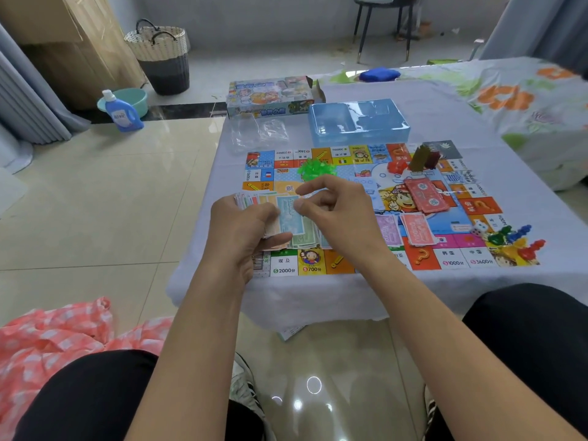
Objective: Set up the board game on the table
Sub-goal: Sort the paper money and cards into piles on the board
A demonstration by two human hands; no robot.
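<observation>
**Hands sort play money over the board**

The left hand [241, 227] is curled round a fanned stack of play money [270, 214], palm turned inward above the near left part of the game board [451, 218]. The right hand [331, 211] reaches across from the right, thumb and forefinger pinching the top edge of a blue note [288, 214] on that stack, the other fingers loosely bent. Both forearms stretch forward over the bench [429, 106]. Red notes [428, 195] lie on the board's middle; coloured pawns [515, 238] stand at its near right corner.
</observation>
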